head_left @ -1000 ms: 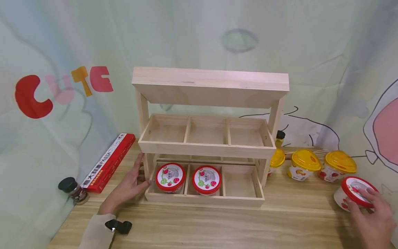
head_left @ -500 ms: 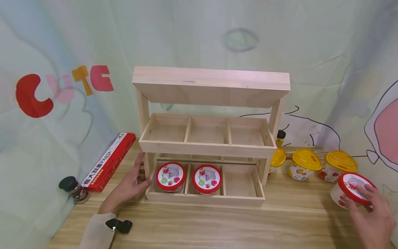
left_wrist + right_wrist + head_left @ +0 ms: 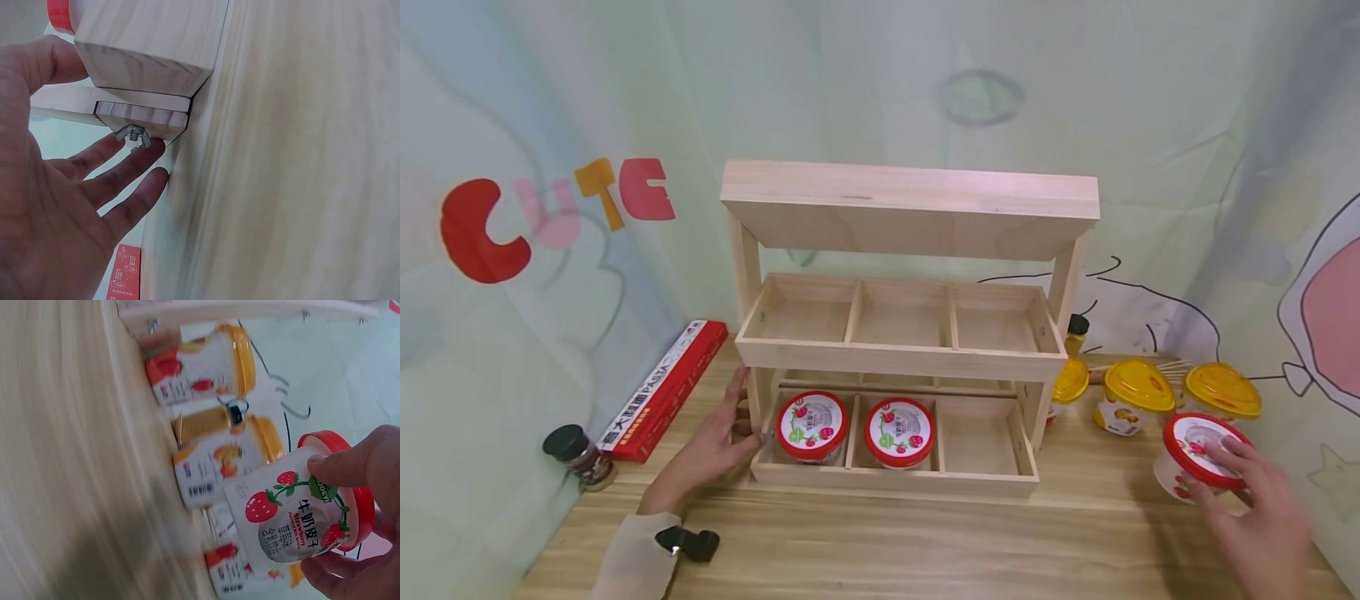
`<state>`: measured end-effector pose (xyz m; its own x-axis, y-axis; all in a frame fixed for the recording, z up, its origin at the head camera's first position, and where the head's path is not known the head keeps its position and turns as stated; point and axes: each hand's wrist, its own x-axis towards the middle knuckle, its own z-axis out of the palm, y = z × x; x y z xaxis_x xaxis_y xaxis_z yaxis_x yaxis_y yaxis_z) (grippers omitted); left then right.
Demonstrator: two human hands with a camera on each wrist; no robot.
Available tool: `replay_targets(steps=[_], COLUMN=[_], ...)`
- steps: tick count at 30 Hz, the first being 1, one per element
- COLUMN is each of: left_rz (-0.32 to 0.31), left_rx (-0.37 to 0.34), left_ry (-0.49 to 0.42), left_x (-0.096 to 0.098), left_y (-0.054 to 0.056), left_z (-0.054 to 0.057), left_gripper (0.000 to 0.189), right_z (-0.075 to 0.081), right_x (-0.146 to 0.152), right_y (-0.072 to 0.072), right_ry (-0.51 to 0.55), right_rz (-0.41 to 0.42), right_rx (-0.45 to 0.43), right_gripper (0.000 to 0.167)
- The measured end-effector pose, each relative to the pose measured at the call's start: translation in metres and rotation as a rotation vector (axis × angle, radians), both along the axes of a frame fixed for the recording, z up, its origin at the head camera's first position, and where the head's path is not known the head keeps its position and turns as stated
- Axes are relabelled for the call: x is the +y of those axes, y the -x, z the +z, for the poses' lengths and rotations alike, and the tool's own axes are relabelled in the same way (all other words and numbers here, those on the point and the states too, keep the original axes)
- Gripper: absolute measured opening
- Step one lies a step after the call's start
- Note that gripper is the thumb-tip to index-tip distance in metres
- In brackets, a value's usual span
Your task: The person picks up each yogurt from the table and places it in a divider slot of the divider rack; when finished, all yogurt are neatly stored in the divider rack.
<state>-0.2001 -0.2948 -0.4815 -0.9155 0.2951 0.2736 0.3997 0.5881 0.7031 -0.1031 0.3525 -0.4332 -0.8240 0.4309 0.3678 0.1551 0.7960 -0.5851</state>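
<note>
My right hand grips a white strawberry cup with a red lid, thumb and fingers at its lid end. In the head view it is at the right, tilted toward me, in front of the yellow-lidded cups. My left hand rests against the left side of a two-tier wooden rack. In the left wrist view its thumb touches the tray end, and extended fingers reach beside a wing nut. The lower tray holds a red-lidded cup in its left compartment and another red-lidded cup in the middle; the right compartment holds nothing.
Right of the rack stand yellow-lidded cups, a black-capped bottle and thin sticks. At the left lie a red pasta box and a dark-lidded spice jar. A printed curtain encloses the table.
My right hand has lifted the strawberry cup slightly and carried it left, so it now overlaps the rightmost yellow-lidded cup. My left hand and the rack have stayed in place.
</note>
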Motion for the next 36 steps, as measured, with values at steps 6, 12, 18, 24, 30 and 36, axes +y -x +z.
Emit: replay_targets(steps=[6, 12, 18, 24, 30, 36], left_rz=[0.002, 0.006, 0.014, 0.014, 0.013, 0.02], left_rx=[-0.009, -0.005, 0.0, 0.002, 0.007, -0.006], left_ry=[0.004, 0.011, 0.024, 0.022, 0.017, 0.025], left_x=[0.0, 0.0, 0.001, 0.0, 0.0, 0.0], left_y=[0.0, -0.001, -0.001, 0.0, -0.001, 0.0], left_z=[0.001, 0.002, 0.002, 0.001, 0.0, -0.001], left_gripper=[0.12, 0.12, 0.119, 0.119, 0.119, 0.12], right_z=[0.003, 0.006, 0.007, 0.009, 0.012, 0.014], right_x=[-0.017, -0.03, -0.035, -0.038, -0.046, -0.055], right_y=[-0.001, 0.001, 0.004, 0.003, 0.002, 0.003], right_ry=[-0.008, 0.012, 0.03, 0.021, 0.017, 0.005], right_rz=[0.077, 0.105, 0.103, 0.114, 0.17, 0.208], right_rx=[0.084, 0.094, 0.096, 0.088, 0.123, 0.12], right_gripper=[0.061, 0.062, 0.06, 0.061, 0.062, 0.062])
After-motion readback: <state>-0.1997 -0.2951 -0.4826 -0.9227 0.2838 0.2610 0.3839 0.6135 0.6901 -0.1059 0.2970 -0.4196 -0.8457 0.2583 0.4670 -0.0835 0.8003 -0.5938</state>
